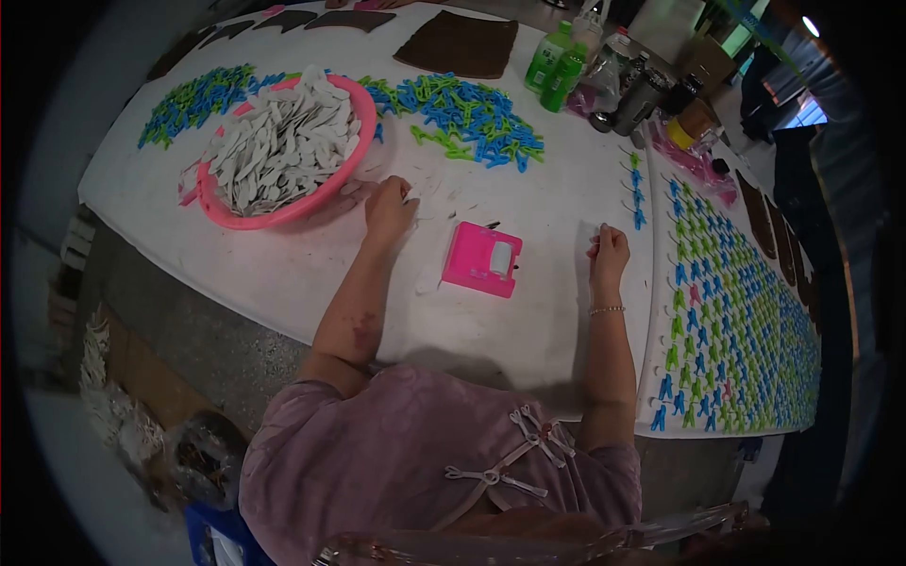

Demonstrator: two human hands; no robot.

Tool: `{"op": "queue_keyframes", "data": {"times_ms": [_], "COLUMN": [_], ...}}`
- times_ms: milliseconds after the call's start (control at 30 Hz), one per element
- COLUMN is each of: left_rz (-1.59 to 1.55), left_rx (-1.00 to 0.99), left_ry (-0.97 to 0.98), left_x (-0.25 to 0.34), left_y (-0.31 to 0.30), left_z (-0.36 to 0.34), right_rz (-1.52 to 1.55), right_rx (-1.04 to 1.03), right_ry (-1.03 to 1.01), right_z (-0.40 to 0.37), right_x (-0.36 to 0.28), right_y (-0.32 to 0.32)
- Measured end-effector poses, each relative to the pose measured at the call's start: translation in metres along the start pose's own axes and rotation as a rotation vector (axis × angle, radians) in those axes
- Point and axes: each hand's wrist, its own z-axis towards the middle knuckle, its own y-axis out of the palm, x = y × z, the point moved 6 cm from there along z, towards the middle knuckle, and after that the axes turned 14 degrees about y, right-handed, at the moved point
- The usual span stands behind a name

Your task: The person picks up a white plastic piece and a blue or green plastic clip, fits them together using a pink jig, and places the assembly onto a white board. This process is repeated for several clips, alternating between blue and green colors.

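Observation:
My left hand (387, 209) is at the table, right of a pink basin (247, 223) heaped with flat whitish strips (283, 141). Its fingers are curled together, with a small pale spot at the tips too small to name. My right hand (610, 249) hovers or rests near a short row of blue and green clips (636, 193). Those fingers are pinched, and whatever they may hold cannot be made out. Between the hands sits a bright pink box (469, 247) with a white roller (500, 258) on it.
Loose blue and green clips (481, 118) lie in piles behind the basin. Many clips stand in rows on a board (722, 311) at right. Green bottles (548, 57), a dark flask (642, 99) and yellow tape (681, 134) stand at the back. A brown sheet (457, 44) lies flat.

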Motion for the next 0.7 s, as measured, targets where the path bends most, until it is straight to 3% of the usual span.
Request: {"op": "queue_keyframes", "data": {"times_ms": [67, 133, 267, 333, 400, 433, 500, 600, 700], "left_rz": [-0.083, -0.196, -0.468, -0.938, -1.017, -1.094, -1.121, -1.137, -1.154], "left_rx": [-0.042, 0.085, 0.223, 0.404, 0.400, 0.395, 0.357, 0.241, 0.092], "left_ry": [-0.029, 0.009, 0.016, -0.018, -0.051, -0.085, -0.082, -0.068, -0.072], "left_x": [0.001, 0.003, -0.009, -0.006, 0.004, 0.011, 0.035, 0.071, 0.092], "left_y": [0.003, -0.002, -0.007, -0.013, -0.015, -0.016, -0.018, -0.020, -0.014], "left_z": [0.000, 0.000, 0.009, 0.011, 0.010, 0.009, 0.005, -0.003, -0.009], "right_rz": [-0.056, -0.110, -0.408, -0.477, -0.579, -0.580, -0.570, -0.634, -0.660], "right_rx": [-0.038, -0.071, -0.073, -0.096, -0.167, -0.163, -0.265, -0.240, -0.240], "right_ry": [-0.051, -0.105, -0.459, -0.582, -0.813, -0.811, -1.002, -1.125, -1.090], "right_z": [-0.013, -0.024, -0.070, -0.097, -0.125, -0.131, -0.153, -0.192, -0.194], "right_x": [-0.005, -0.010, -0.043, -0.059, -0.070, -0.071, -0.076, -0.094, -0.087], "right_y": [0.012, 0.023, 0.055, 0.074, 0.095, 0.102, 0.122, 0.142, 0.149]}}
